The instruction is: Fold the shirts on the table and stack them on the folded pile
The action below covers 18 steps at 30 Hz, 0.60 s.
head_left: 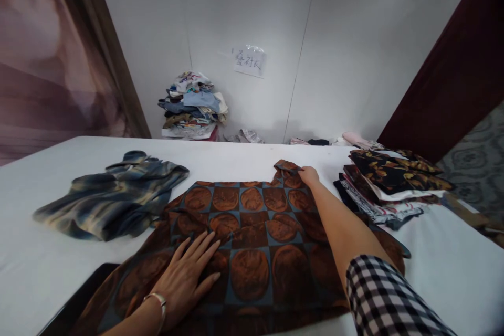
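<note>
Head view only: mid-smoothing on a brown patterned shirt (pixel 252 241) spread across the white table (pixel 47 252), centre to lower centre of frame. Left hand (pixel 189 273) pressed flat on the lower left part of the fabric, fingers spread open, bracelet (pixel 157 299) at the wrist. Right hand (pixel 309 174) stretched out to the far edge, upper centre, fingers closed around the collar area, checked sleeve (pixel 389 299) at lower right. Next move probably calls for keeping the cloth pinned while pulling that far edge straight. Blue streaky garment (pixel 114 199) at left, folded stack (pixel 389 184) at right, clothes pile (pixel 192 107) against the back wall.
</note>
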Motion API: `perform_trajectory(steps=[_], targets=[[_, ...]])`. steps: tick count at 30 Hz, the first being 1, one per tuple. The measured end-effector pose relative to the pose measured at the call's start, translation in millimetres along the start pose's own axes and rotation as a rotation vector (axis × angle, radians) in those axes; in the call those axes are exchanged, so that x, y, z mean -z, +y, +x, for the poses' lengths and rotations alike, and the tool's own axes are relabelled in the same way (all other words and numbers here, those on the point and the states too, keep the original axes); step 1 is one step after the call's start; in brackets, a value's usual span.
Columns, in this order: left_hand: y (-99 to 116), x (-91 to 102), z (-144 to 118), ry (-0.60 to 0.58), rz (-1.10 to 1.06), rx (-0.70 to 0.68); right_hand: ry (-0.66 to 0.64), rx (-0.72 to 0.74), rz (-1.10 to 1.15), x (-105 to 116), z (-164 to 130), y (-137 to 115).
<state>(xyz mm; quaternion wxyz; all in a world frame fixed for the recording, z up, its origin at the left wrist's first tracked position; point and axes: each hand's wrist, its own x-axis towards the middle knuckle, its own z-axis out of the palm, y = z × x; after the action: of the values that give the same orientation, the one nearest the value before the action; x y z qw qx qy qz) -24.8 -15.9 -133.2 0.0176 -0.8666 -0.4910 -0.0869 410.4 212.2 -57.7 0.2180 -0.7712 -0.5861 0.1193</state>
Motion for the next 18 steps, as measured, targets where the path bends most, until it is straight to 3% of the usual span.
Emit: perform_trajectory(steps=[4, 7, 10, 12, 15, 18], targets=[[6, 8.1, 4, -0.013, -0.019, 0.02, 0.071, 0.169, 0.099, 20, -24, -17], [10, 13.2, 7, -0.043, -0.024, 0.021, 0.046, 0.366, 0.192, 32, -72, -20], [12, 15.4, 9, -0.04, -0.028, 0.022, -0.191, 0.703, 0.25, 35, -142, -9], [13, 15.7, 9, -0.013, -0.043, 0.021, -0.394, 0.843, 0.207, 33, -184, 0], [14, 16.0, 10, 0.011, -0.063, 0.021, -0.453, 0.731, 0.246, 27, -215, 13], [15, 17.1, 12, -0.002, -0.068, 0.026, -0.261, 0.383, 0.326, 25, -199, 21]])
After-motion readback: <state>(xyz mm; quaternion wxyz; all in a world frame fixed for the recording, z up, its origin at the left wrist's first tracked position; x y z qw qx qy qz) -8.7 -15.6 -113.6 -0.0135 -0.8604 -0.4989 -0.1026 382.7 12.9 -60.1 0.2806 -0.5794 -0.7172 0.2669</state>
